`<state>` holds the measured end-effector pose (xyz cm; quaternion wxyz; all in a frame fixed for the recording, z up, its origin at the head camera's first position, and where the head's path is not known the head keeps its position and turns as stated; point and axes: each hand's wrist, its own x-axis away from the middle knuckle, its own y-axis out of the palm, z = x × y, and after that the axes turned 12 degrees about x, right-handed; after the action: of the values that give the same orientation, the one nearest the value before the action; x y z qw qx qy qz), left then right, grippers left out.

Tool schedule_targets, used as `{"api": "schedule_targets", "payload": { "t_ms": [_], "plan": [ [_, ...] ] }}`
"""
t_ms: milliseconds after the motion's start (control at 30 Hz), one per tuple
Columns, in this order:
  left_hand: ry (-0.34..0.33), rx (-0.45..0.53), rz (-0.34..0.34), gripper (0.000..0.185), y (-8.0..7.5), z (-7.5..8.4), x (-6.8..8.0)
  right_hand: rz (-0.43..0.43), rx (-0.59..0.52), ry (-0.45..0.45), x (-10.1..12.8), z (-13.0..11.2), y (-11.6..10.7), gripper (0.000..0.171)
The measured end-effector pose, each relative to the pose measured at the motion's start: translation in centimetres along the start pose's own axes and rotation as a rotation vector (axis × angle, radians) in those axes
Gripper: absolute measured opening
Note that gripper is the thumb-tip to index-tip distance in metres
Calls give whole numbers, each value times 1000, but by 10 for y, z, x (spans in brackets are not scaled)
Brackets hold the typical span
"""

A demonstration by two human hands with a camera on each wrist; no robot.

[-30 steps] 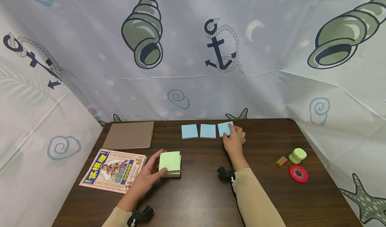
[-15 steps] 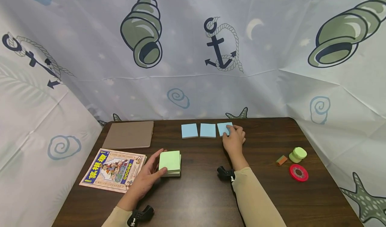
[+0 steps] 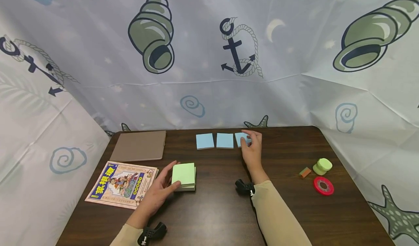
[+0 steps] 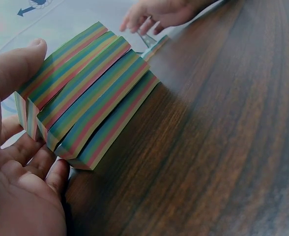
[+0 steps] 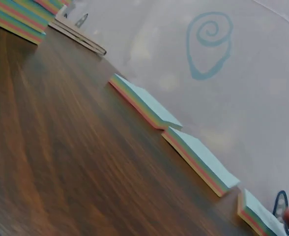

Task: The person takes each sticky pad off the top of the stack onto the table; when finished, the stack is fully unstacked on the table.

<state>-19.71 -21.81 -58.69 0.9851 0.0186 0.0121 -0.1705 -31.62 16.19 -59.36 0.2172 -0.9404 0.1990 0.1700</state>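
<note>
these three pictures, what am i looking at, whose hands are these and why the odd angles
One person sits at a dark wooden table wearing three cameras: one on the head, one on each wrist. The wide picture is the head view; the two tilted close-ups are the wrist views.

The left hand holds a stack of sticky-note pads, green on top, striped along the sides. The right hand touches the rightmost blue pad in a row of three.

Also on the table: a comic booklet, a brown folder, a red tape roll, a green round container and a small orange block.

Brown folder (image 3: 139, 146), comic booklet (image 3: 122, 184) left; green jar (image 3: 322, 166), red tape roll (image 3: 323, 186), possibly eraser (image 3: 305, 172) right.
</note>
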Motion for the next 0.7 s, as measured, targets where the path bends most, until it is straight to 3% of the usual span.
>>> {"api": "schedule_targets", "payload": {
  "t_ms": [133, 300, 467, 700],
  "plan": [
    [6, 8, -4, 83, 0, 0, 0, -67, -152, -44, 6, -6, 6, 29],
    [9, 13, -8, 84, 0, 0, -1, -220, -247, -116, 17, -18, 19, 35],
    [7, 9, -6, 85, 0, 1, -1, -380, -319, -131, 30, -33, 31, 40],
    [-1, 4, -4, 87, 2, 3, 1, -484, -427, -169, 45, -44, 46, 42]
  ]
}}
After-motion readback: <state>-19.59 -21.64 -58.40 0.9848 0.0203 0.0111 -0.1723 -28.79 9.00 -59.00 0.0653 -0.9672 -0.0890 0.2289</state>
